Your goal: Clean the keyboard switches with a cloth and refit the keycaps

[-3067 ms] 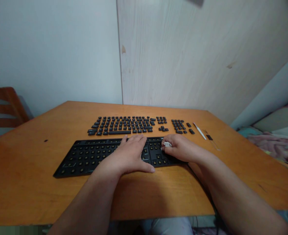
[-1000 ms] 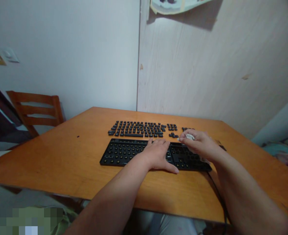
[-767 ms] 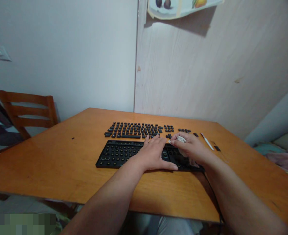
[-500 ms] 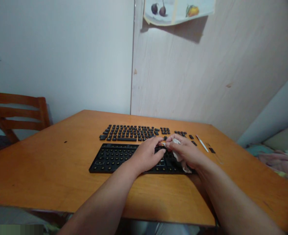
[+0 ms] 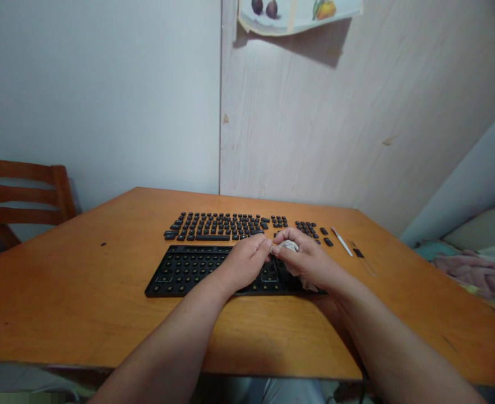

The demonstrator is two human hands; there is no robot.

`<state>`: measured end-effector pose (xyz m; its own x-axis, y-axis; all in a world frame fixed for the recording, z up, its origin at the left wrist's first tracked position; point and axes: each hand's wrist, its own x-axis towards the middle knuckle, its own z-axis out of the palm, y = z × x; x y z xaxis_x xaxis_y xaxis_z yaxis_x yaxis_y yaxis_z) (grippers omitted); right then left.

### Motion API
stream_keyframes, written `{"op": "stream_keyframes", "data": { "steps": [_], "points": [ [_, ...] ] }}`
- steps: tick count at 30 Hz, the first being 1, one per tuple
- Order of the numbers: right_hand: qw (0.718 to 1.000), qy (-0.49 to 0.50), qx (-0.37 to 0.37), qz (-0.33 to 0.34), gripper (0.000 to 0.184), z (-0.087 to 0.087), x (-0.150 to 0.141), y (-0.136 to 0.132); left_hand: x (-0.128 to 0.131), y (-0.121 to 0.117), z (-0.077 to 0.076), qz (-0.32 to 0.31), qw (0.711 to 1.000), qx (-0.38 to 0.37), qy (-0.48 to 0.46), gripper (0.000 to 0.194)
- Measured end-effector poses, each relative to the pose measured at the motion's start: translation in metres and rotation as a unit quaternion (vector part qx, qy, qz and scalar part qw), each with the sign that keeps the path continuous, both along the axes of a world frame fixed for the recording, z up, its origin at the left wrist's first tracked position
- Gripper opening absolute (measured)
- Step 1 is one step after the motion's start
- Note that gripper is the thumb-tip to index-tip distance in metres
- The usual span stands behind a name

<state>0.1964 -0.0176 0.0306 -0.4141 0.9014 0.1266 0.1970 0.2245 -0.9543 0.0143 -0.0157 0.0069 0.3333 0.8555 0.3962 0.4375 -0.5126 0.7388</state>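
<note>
A black keyboard base [image 5: 180,275] with its keycaps off lies on the wooden table in front of me. Above its right half, my right hand [image 5: 308,259] grips a crumpled white tissue [image 5: 290,245], part of which hangs down below the palm. My left hand [image 5: 247,259] is closed, thumb against fingers, and its fingertips meet those of the right. Whatever small thing may be between them is hidden. Behind the base, loose black keycaps [image 5: 213,238] are laid out in rows like a keyboard, some partly covered by my hands.
To the right on the wooden table [image 5: 70,297] lie a white pen-like tool [image 5: 342,242] and a small dark tool with thin wires [image 5: 359,253]. A dark speck [image 5: 103,244] is at the left. A wooden chair [image 5: 24,193] stands beyond the left edge, and a wall rises behind.
My left thumb and fingers have come together, having been apart before. Both hands have drawn closer, fingertips now meeting. The whole view has shifted slightly.
</note>
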Motion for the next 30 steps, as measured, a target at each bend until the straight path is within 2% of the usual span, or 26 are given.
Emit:
{"op": "stream_keyframes", "data": {
  "steps": [5,10,12,15,19,23,26,30],
  "points": [
    [1.000,-0.027,-0.003,-0.005,0.030,-0.005,0.000,0.005,-0.001,0.001,-0.002,0.018,1.000,-0.008,-0.017,0.037],
    [0.996,-0.057,0.064,-0.021,0.022,-0.009,0.004,0.011,-0.002,0.002,-0.002,-0.008,1.000,-0.013,-0.014,0.037],
    [0.992,-0.091,0.085,-0.033,0.020,-0.010,0.007,0.014,-0.005,0.003,0.000,-0.016,1.000,-0.016,-0.014,0.036],
    [0.984,-0.138,0.103,-0.044,0.016,-0.013,0.010,0.018,-0.012,0.006,0.009,0.017,1.000,-0.009,0.000,0.031],
    [0.974,-0.182,0.134,-0.028,0.013,-0.016,0.013,0.023,-0.024,0.009,0.030,0.072,0.990,-0.002,0.119,0.029],
    [0.953,-0.242,0.184,-0.011,0.008,-0.015,0.016,0.027,-0.032,0.013,0.043,0.061,0.965,-0.007,0.254,0.027],
    [0.934,-0.287,0.211,-0.009,0.007,-0.011,0.019,0.028,-0.036,0.020,0.040,0.047,0.947,-0.014,0.318,0.027],
    [0.913,-0.332,0.237,-0.001,0.010,0.002,0.022,0.024,-0.040,0.029,0.023,0.037,0.945,0.010,0.324,0.029]
  ]
}}
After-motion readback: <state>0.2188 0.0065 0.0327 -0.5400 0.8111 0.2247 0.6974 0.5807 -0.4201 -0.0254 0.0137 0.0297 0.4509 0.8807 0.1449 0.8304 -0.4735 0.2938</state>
